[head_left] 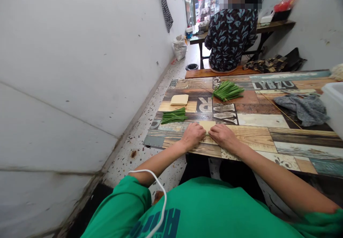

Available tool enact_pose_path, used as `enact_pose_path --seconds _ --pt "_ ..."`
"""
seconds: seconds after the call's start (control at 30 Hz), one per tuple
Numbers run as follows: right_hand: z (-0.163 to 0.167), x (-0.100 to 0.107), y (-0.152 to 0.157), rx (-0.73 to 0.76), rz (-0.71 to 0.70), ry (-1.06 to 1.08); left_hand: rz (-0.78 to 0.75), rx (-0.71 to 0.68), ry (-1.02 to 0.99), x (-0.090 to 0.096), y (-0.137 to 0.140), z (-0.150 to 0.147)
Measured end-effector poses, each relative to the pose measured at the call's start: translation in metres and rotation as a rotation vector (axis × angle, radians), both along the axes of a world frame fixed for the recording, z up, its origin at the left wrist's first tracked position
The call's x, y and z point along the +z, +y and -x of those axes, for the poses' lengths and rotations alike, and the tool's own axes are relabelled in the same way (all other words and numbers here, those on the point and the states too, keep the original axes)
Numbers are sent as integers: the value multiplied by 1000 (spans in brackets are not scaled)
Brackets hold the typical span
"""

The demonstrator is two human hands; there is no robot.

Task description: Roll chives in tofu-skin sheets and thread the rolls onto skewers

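A pale yellow square tofu sheet [207, 124] lies on the table close to its front edge. At its near left corner, my left hand [193, 135] is closed with bent fingers on the sheet's edge. My right hand [223, 135] grips the near right corner the same way. Whether anything is rolled inside that near edge is hidden by my fingers. Beyond my left hand is a small pile of cut green chives [174, 115], and behind it a stack of tofu sheets [179, 99]. Farther back, a larger bunch of chives [227, 91] rests with thin skewers beside it.
The wood-patterned table [249, 134] ends just before my body. To the right are a grey cloth [302, 107], a thin stick [280, 109] and a white plastic tub [333, 102]. A person in a patterned shirt [232, 40] sits on a bench [197, 74] beyond the table.
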State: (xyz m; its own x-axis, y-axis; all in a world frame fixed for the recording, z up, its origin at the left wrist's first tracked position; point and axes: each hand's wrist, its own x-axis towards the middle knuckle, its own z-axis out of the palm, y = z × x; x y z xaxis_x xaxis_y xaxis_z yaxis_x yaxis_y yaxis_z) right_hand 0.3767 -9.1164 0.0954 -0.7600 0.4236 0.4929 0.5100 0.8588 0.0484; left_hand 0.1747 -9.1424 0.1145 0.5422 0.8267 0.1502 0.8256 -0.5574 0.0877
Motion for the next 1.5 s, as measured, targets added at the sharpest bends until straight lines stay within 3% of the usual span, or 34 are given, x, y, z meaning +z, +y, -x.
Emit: enact_pose_path --seconds 0.2,0.53,0.63,0.77,0.93,1.07,1.2,1.5 --pt "0 3 -1 -24 33 -4 70 -21 -45 3 5 3" --pt "-1 6 13 58 213 -22 154 -97 -180 4 19 5" --pt "1 11 14 66 211 -96 174 -112 -225 3 19 5" --pt "6 13 12 28 180 -159 181 -95 -241 2 18 4" --pt "9 12 13 -9 270 -159 256 -27 -246 6 19 3" --pt "9 15 14 -26 355 -143 172 101 -173 10 12 -1" --pt "9 16 14 -66 364 -118 50 105 -135 12 2 -3" --pt "10 19 21 -67 450 -123 70 104 -57 10 4 -7"
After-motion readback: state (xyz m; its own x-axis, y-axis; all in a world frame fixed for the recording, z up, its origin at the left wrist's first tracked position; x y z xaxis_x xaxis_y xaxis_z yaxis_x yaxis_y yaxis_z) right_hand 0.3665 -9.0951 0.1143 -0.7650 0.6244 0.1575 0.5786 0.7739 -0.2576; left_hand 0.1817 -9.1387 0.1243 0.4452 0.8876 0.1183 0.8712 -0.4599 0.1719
